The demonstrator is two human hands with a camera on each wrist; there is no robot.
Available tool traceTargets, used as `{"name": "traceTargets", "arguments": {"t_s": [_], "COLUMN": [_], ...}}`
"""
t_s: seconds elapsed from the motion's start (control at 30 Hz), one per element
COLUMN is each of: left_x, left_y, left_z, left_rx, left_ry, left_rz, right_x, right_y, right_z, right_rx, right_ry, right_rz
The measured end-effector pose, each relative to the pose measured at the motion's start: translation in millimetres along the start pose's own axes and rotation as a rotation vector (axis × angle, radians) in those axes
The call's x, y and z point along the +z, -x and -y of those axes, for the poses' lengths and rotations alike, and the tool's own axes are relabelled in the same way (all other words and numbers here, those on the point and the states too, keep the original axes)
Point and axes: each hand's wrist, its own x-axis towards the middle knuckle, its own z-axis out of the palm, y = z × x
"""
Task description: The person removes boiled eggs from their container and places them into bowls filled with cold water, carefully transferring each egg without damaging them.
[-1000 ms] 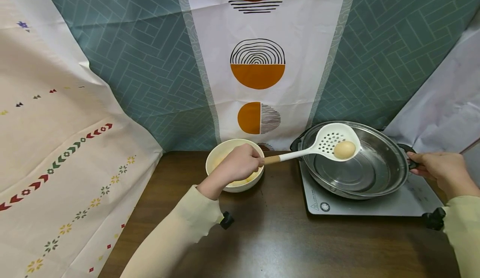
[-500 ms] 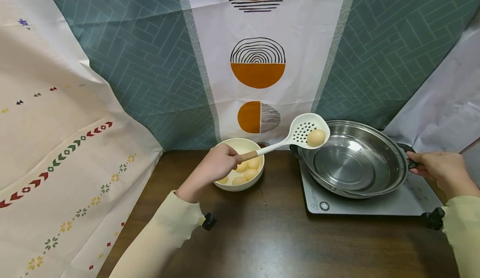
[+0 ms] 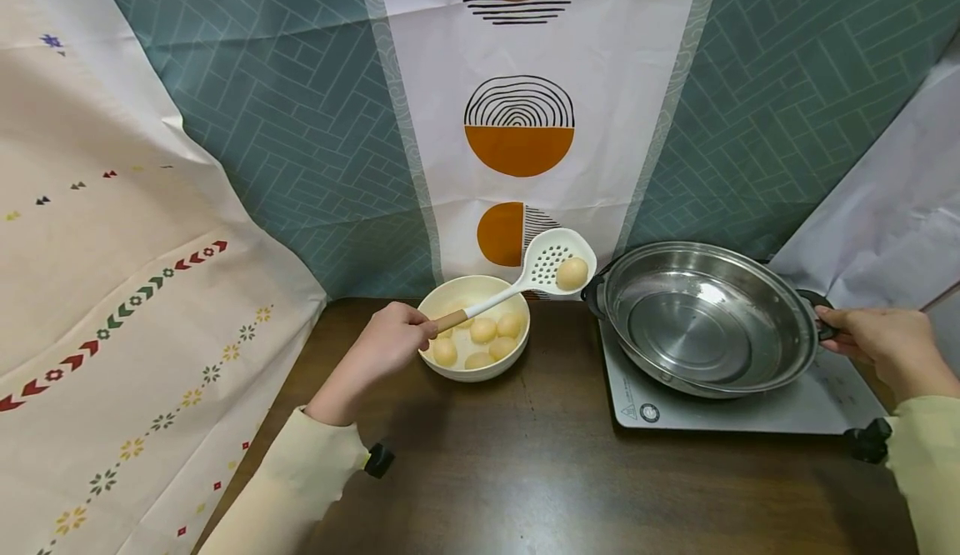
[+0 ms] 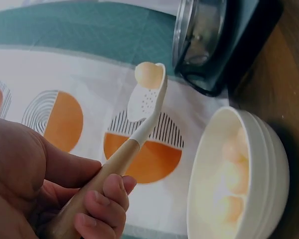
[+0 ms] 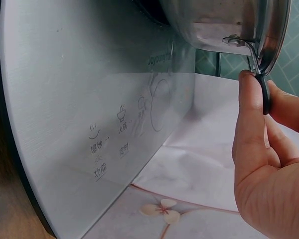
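Note:
My left hand [image 3: 392, 340] grips the wooden handle of a white slotted spoon [image 3: 542, 268]. One brown egg [image 3: 572, 273] rests in the spoon's perforated head, which is held up between the bowl and the pan. Below the spoon's handle stands a cream bowl [image 3: 429, 305] with several eggs [image 3: 483, 330] in it; the left wrist view shows the bowl [image 4: 263, 174] to the right of the hand. With thumb and fingers, my right hand [image 3: 888, 338] pinches the black side handle [image 5: 265, 94] of a steel pan [image 3: 690, 334]. Only the bare metal bottom shows inside the pan.
Under the pan is a flat induction cooker [image 3: 750, 413], its printed panel [image 5: 104, 139] facing the right wrist camera. A patterned cloth [image 3: 300, 122] hangs behind the brown table [image 3: 525, 472]. Pale cloths [image 3: 135, 288] drape at the left and right sides.
My left hand has moved left and slightly down, carrying the slotted spoon and egg from over the pan toward the bowl. The right hand stays on the pan's handle.

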Motion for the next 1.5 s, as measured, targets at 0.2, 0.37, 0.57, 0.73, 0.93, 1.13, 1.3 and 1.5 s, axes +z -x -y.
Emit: {"name": "traceTargets", "arguments": {"t_s": [0.2,0.37,0.57,0.73,0.93,1.13,1.3,1.5], "left_x": [-2.1,-4.0,-7.8,-10.6,-11.5,-10.9,-9.7,-6.3], "left_y": [4.6,8.3,13.4,17.6,21.7,24.8,27.1,28.0], "left_z": [15.8,29.4,47.8,62.8,75.1,82.1,84.5,85.8], "left_rx": [-0.023,-0.039,-0.074,-0.106,-0.125,-0.138,-0.159,-0.171], "left_ry": [-0.007,-0.032,-0.030,-0.046,-0.083,-0.114,-0.133,-0.164], "left_rz": [-0.032,-0.057,-0.068,-0.082,-0.100,-0.113,-0.119,-0.122], "right_x": [0,0,1,1,1,0,1,2], "right_y": [-0.1,0.0,-0.9,-2.8,-4.0,-5.9,-4.6,-2.9], "right_z": [-1,-2,-3,-3,-3,-4,-4,-3], "right_rx": [-0.006,-0.016,-0.035,-0.030,-0.021,-0.017,-0.015,-0.007], "right_ry": [-0.008,-0.013,0.000,-0.009,-0.001,-0.017,0.007,0.034], "right_rz": [-0.001,0.001,0.006,0.002,-0.007,-0.004,-0.009,-0.016]}}
